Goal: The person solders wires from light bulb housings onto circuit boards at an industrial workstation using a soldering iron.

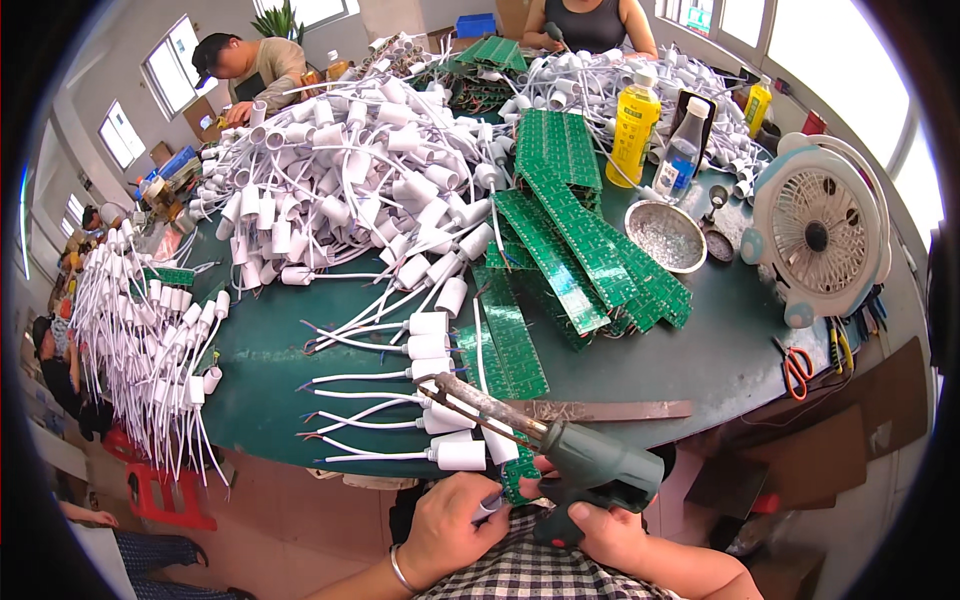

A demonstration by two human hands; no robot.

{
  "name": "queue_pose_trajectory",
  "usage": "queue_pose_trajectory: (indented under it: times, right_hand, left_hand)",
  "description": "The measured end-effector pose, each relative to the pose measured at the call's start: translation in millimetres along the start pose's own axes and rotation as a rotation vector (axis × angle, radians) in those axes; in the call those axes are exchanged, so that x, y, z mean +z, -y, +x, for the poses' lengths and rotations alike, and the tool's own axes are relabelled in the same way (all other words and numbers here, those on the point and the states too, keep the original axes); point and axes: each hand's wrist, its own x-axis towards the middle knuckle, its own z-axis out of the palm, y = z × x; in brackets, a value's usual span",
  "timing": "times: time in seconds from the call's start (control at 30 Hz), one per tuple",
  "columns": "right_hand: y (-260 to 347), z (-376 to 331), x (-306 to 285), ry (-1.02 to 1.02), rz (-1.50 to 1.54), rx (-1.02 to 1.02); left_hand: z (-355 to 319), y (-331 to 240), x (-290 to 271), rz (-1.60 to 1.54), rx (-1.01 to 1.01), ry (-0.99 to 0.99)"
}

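Note:
My left hand (447, 528), with a bracelet at its wrist, is closed round a white cylindrical lamp holder (488, 508) at the table's near edge. My right hand (612, 540) grips a dark green soldering gun (605, 465), its metal barrel pointing up and left over the table. Between the hands stands the end of a green circuit board strip (520, 472), partly hidden by the gun and fingers. Just beyond lies a row of white lamp holders (462, 455), their wires pointing left. More green circuit boards (510, 345) lie past the gun's tip.
A large heap of wired lamp holders (340, 170) covers the far left. Stacked circuit boards (580, 240), a metal bowl (665, 236), bottles (634, 130) and a fan (818, 230) stand to the right. Orange-handled scissors (797, 370) lie at the right edge. Two people sit across the table.

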Motion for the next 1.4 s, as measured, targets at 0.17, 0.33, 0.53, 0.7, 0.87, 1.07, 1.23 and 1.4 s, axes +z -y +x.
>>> queue_pose_trajectory:
  times: [0.17,0.33,0.53,0.7,0.87,1.07,1.23,1.4]
  right_hand:
    - [-1.0,-0.2,-3.2,0.008,0.022,0.007]
    - [-0.6,-11.3,-10.5,-0.055,0.001,0.091]
    - [-8.2,-62.6,-56.7,-0.215,0.015,-0.083]
    - [11.0,-97.6,-54.6,-0.379,-0.192,-0.015]
    - [12.8,-111.1,-58.2,-0.328,-0.542,0.005]
    - [19.8,-106.5,-52.4,-0.251,-0.720,-0.044]
    - [24.6,-103.7,-42.9,-0.274,-0.707,-0.001]
    - [22.1,-105.6,-43.8,-0.263,-0.740,-0.006]
  left_hand:
    - [0.2,3.2,0.9,0.029,0.055,-0.008]
    - [1.2,2.7,2.2,0.022,0.062,-0.023]
    - [1.8,5.1,2.2,0.067,0.069,0.022]
    - [3.3,8.1,5.5,0.031,0.066,-0.003]
    - [3.0,8.2,8.8,0.037,0.065,-0.005]
    - [2.9,12.2,10.2,0.060,0.080,-0.002]
    - [2.1,13.2,10.8,0.065,0.090,-0.004]
    - [0.8,14.8,11.3,0.070,0.095,-0.004]
